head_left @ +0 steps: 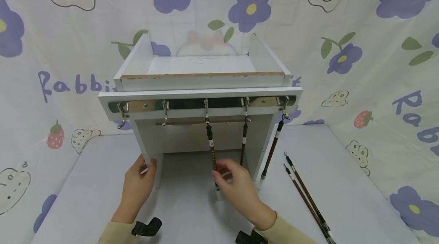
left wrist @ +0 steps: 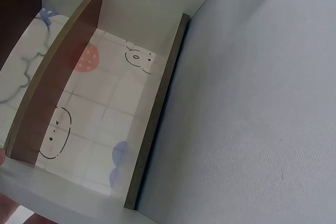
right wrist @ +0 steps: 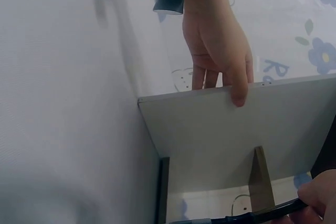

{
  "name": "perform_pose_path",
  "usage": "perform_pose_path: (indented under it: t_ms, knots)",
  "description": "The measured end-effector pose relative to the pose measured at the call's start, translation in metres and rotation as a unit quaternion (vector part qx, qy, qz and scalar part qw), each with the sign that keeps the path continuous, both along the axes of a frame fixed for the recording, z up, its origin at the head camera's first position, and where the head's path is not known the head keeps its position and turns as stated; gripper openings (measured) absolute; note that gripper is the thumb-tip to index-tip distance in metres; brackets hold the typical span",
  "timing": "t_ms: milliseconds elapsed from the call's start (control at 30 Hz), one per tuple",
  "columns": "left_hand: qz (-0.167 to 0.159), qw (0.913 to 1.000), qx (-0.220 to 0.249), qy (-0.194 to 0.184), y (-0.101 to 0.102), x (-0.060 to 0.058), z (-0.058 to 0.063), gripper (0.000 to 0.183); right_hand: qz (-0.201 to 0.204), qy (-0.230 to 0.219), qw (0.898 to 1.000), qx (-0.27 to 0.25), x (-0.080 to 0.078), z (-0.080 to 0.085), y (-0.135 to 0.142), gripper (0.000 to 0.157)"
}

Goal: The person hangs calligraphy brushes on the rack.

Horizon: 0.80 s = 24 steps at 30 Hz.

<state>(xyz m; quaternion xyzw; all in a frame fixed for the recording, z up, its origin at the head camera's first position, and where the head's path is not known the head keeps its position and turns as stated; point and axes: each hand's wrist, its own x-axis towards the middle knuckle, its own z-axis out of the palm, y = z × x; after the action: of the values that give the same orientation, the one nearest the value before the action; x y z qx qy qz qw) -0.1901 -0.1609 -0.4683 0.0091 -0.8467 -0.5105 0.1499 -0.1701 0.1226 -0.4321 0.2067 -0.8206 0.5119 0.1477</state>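
- Left hand [head_left: 138, 183]: I see it gripping the front edge of the white rack's [head_left: 205, 93] left side panel, thumb curled over the edge (clearest in the right wrist view).
- Right hand [head_left: 236, 187]: fingertips pinched together on the middle hanging brush [head_left: 211, 147], low on its shaft.
- Two loose brushes [head_left: 305, 194] lie on the table [head_left: 360, 198], right of the rack.

Rack [head_left: 202, 95] on table [head_left: 343, 183], three brushes [head_left: 211, 143] hanging, two brushes [head_left: 306, 198] lying right
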Motion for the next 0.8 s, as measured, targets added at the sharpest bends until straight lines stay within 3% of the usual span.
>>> perform_pose_path:
  t_ms: [800]
  knots:
    - [0.002,0.9999,-0.01,-0.001,0.001,0.001,0.003,0.052,-0.001,0.004,1.0,0.019,0.012,0.007,0.022,0.021]
